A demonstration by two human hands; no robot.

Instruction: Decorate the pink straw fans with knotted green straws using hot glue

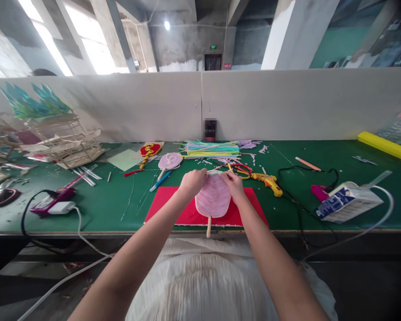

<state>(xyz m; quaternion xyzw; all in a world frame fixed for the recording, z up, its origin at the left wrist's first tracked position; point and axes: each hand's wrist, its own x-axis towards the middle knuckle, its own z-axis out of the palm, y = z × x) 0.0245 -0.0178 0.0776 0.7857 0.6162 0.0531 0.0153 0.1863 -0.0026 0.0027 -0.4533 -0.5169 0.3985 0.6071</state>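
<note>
A pink fan-shaped piece (214,198), striped as if covered with narrow strips, has a pale rim and a short beige handle (209,227) that points toward me over the table edge. It lies over a red board (170,203). My left hand (194,183) is closed on the fan's upper left rim. At the upper right rim my right hand (233,183) has its fingers pinched on the edge. A pale green strip shows along the top rim between my hands. The fingertips are partly hidden.
Behind my hands lie a bundle of coloured strips (212,149), another pink fan (170,161), a red-and-yellow fan (150,151), a blue pen (160,181) and a yellow glue gun (269,182). Cables, a power strip (53,201) and a carton (350,203) stand at the sides.
</note>
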